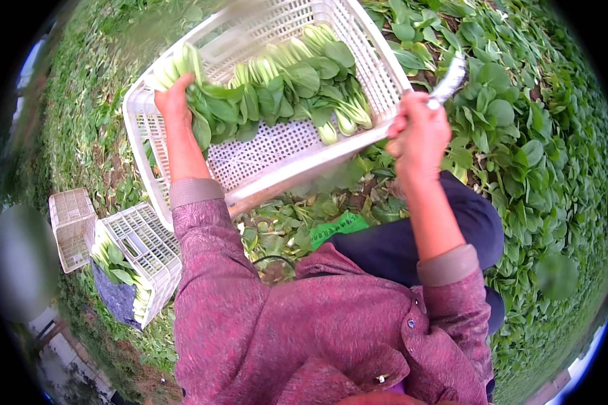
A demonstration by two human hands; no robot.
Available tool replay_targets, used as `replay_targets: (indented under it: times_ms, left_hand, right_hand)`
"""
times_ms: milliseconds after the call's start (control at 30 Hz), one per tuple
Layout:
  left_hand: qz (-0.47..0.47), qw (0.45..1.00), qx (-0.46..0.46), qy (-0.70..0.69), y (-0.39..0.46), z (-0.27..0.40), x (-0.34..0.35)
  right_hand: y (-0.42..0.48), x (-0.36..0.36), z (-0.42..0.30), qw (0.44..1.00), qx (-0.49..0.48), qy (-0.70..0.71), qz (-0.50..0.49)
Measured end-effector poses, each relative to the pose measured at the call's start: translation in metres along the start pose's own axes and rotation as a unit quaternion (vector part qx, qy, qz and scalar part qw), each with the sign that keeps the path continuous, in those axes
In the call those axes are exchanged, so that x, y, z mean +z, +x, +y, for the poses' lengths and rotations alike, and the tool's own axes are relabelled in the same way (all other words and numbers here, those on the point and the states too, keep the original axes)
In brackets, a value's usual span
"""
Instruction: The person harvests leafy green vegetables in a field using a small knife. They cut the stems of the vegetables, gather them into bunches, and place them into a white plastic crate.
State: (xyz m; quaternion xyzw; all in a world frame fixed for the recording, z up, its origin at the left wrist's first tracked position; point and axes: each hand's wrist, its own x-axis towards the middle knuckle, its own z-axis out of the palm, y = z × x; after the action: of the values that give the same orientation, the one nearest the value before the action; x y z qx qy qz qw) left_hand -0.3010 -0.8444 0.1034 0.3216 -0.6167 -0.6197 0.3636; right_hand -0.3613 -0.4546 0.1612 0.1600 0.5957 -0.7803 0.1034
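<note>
A white plastic crate [304, 169] with slotted walls and a perforated floor lies before me, partly filled with heads of green bok choy [283, 83]. Inside its left end, my left hand [175, 98] grips a bunch of bok choy [182, 63], pale stems upward and leaves hanging to the right. My right hand [419, 134] is closed around the handle of a curved harvesting knife [451, 78]. That blade points up and away, over the plants. The right fist is at the crate's near right corner; whether it touches the rim I cannot tell.
At the left, a second white crate [149, 235] holds bok choy with a dark cloth [114, 293]; an older crate [71, 212] stands beyond it. Dense growing bok choy [511, 131] covers the right side. A green printed bag [337, 228] lies near my knee, among cut leaves.
</note>
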Motion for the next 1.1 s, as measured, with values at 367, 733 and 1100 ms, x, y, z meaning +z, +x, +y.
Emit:
replay_targets:
  times_ms: [367,733,1100]
  left_hand:
    - [0.146,0.866,-0.096,0.469,0.051,-0.161,-0.107]
    - [-0.051,0.917,-0.284,0.275,0.049,-0.221,-0.076]
    - [-0.024,0.939,-0.114,0.323,0.054,-0.17,-0.044]
  right_hand:
    - [-0.014,0.026,0.078,0.919,-0.133,-0.338,-0.153]
    - [-0.008,0.009,0.084,0.873,-0.248,-0.366,-0.205]
    - [-0.008,0.011,0.103,0.873,-0.264,-0.369,-0.18]
